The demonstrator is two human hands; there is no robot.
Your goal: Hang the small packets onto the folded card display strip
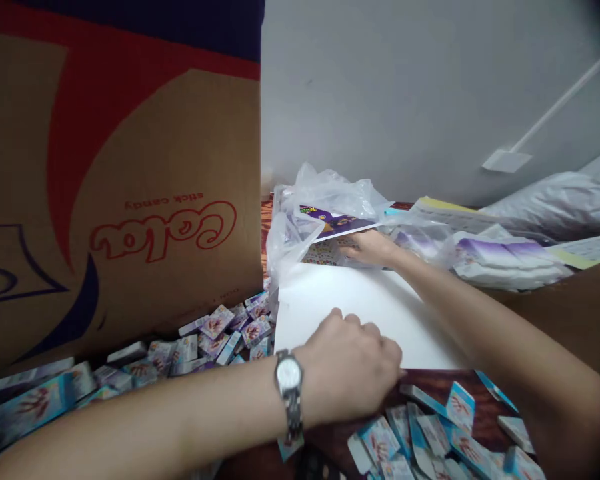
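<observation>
My left hand (pixel 353 363), with a metal watch (pixel 289 375) on the wrist, is curled into a fist over the near edge of a large white sheet (pixel 340 300). What its fingers hold, if anything, is hidden. Farther off, my right hand (pixel 373 247) reaches beneath a raised purple printed sheet (pixel 337 223). Its fingers look stretched out and apart over sheets with small coloured patterns (pixel 323 253); the tips are partly hidden. A clear plastic bag (pixel 325 190) lies crumpled around these sheets.
A tall cardboard carton (pixel 180 153) stands at left. Many small printed boxes lie along its base (pixel 220 323) and at the front right (pixel 425 433). Plastic-wrapped purple-and-white packs (pixel 505 257) lie at right, near papers with yellow edges (pixel 445 207). A grey wall (pixel 405 93) rises behind.
</observation>
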